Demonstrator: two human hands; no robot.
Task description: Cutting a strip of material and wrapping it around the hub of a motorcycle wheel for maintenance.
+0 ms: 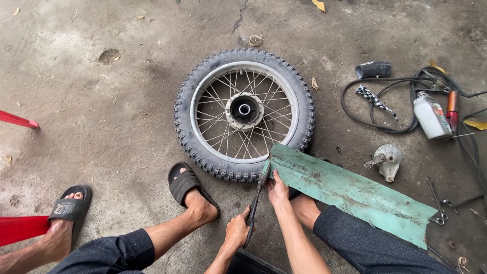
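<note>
Wheel (244,114) flat on floor (101,101); metal sheet (350,195) just right-front of it; bottle (431,116), hose (385,101) far right.

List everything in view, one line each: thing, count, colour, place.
Wheel: one, black knobby tyre, silver rim and spokes, flat on the concrete, centre.
Green sheet: one, worn green, slanting from the wheel's lower edge to the right.
Shears: one, dark, at the sheet's left end.
Hose: one, black, coiled, upper right.
Bottle: one, grey-white, on the hose.
Metal hub part: one, grey, right of the wheel.
Wrenches: at least two, silver, lower right.
Sandals: two in clear view, black, on the feet.
Red object: red, left edge.
Left hand: holds the shears.
Right hand: fingers on the sheet's edge.
</note>
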